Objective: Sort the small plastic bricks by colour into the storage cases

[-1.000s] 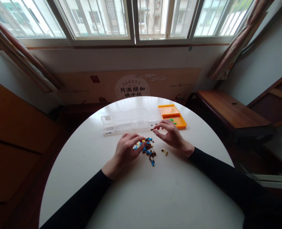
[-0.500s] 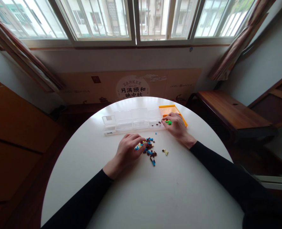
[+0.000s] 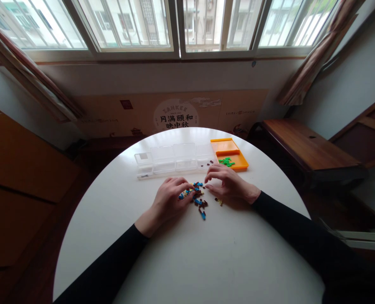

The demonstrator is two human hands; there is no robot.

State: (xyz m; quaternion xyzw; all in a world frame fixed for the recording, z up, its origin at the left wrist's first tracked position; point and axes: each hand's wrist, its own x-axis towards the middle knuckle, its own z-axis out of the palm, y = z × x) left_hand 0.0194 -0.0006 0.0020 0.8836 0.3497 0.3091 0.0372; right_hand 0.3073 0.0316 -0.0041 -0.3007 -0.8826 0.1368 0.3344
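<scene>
Has on the table (image 3: 206, 261) a brick pile (image 3: 198, 194) between left hand (image 3: 171, 194) and right hand (image 3: 228, 181), a cluster (image 3: 220, 202) before the latter, a case (image 3: 164, 167) behind the pile with bits (image 3: 208, 164) in its right end, and, right of that, a tray (image 3: 240, 161) with pieces (image 3: 226, 162) in its near half.

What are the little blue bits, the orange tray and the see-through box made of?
Blue bits: probably plastic, evenly colored; too small to judge shine.
Orange tray: likely smooth plastic, thin one-color walls, soft shine.
See-through box: maybe clear plastic; glossy, with the table showing through.
</scene>
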